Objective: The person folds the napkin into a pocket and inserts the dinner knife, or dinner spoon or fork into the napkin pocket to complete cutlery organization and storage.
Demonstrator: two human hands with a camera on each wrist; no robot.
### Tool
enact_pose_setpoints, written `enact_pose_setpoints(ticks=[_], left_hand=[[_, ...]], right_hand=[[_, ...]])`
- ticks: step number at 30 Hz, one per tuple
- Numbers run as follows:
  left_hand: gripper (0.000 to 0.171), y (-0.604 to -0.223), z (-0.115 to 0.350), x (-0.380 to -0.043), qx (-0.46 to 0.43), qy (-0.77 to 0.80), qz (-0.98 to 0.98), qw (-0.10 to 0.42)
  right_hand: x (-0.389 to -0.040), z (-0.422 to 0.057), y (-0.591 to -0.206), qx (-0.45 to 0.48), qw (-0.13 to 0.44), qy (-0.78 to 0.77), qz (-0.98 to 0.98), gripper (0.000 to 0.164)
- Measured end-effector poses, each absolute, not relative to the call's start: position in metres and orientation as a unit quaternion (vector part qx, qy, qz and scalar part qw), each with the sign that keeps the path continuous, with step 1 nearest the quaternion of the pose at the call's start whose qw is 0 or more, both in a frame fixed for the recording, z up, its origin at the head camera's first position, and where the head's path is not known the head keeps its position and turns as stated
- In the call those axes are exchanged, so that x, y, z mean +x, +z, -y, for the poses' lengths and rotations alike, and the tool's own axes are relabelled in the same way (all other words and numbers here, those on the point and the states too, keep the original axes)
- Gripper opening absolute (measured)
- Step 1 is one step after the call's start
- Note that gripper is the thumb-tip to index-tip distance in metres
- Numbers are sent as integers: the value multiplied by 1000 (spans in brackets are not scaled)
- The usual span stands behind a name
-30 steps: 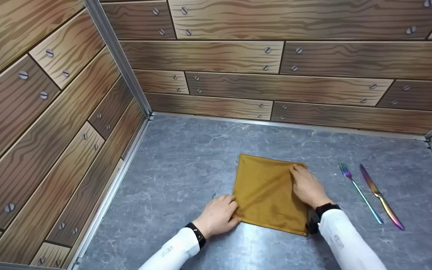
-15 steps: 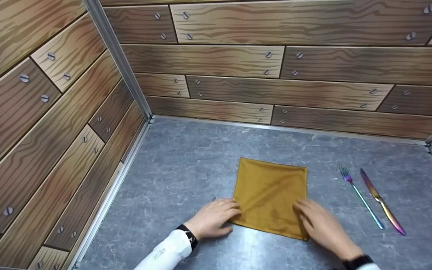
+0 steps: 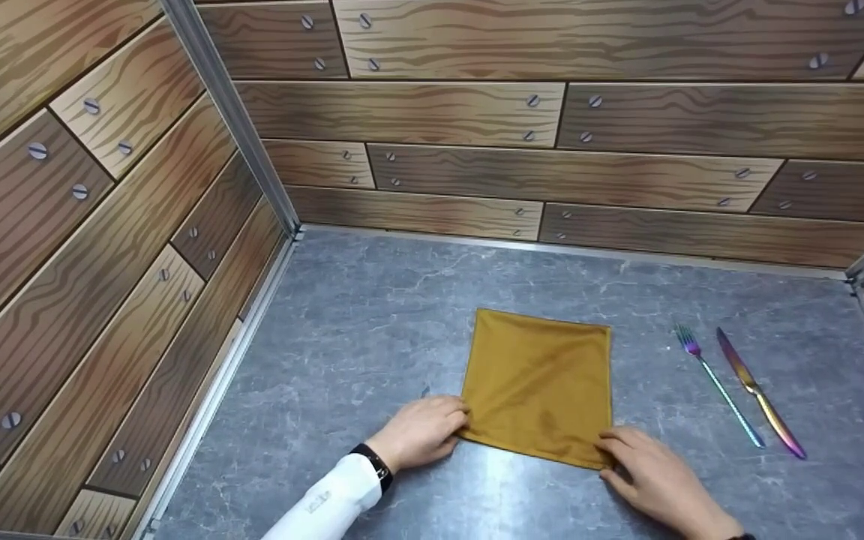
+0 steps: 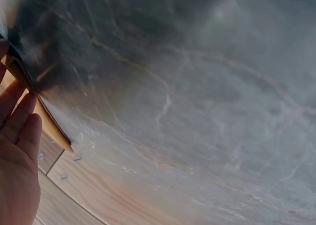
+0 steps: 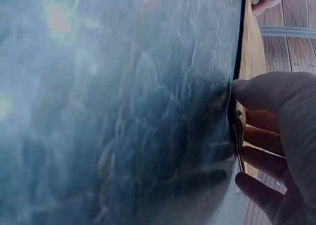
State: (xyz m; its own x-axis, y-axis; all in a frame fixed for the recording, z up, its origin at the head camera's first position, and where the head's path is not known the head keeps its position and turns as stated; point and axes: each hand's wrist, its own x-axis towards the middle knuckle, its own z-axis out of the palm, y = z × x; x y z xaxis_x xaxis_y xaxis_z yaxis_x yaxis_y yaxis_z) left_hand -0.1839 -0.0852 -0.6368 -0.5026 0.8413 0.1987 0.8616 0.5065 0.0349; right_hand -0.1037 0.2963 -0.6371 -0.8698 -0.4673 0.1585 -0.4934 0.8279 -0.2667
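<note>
A mustard-yellow napkin (image 3: 541, 382), folded into a square, lies flat on the grey table. My left hand (image 3: 421, 431) is at its near left corner, pinching the edge there between thumb and fingers. In the left wrist view the fingers (image 4: 28, 131) lie along the side of the cloth, with most of the thumb out of frame. At the near right corner my right hand (image 3: 657, 472) pinches the cloth, index finger on top and thumb at the front edge. Layered folds show beside the thumb (image 5: 256, 92) in the right wrist view.
An iridescent fork (image 3: 717, 386) and knife (image 3: 758, 394) lie side by side right of the napkin. Wood-patterned panels (image 3: 432, 112) wall in the grey marbled table (image 3: 342, 337) at the back and left, with metal strips along their base.
My right hand has slid from the napkin's far right corner down its right edge to the near corner. The left hand stays around the near left corner; the napkin lies as before.
</note>
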Motion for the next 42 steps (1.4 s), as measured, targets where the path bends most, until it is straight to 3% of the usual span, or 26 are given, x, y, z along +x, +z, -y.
enact_pose_setpoints(ticks=[9, 14, 20, 23, 27, 34, 42], left_hand=[[15, -636, 80, -183, -465, -49, 877, 115], [11, -633, 74, -183, -407, -121, 904, 48], [13, -630, 66, -188, -313, -233, 921, -16], [15, -630, 64, -189, -282, -261, 923, -32], [11, -630, 65, -190, -314, -238, 919, -24], [17, -633, 67, -190, -399, -132, 907, 33], [14, -638, 68, -191, -396, -77, 914, 43]], right_hand=[[-105, -294, -637, 274, 95, 134, 948, 35], [-104, -289, -635, 261, 81, 131, 953, 36], [-105, -282, -635, 233, 69, 114, 963, 49], [-107, -279, -636, 233, 82, 102, 964, 41], [-111, -279, -639, 248, 119, 99, 956, 25], [-118, -287, -644, 270, 177, 135, 937, 17], [-122, -298, -648, 307, 162, 169, 922, 27]])
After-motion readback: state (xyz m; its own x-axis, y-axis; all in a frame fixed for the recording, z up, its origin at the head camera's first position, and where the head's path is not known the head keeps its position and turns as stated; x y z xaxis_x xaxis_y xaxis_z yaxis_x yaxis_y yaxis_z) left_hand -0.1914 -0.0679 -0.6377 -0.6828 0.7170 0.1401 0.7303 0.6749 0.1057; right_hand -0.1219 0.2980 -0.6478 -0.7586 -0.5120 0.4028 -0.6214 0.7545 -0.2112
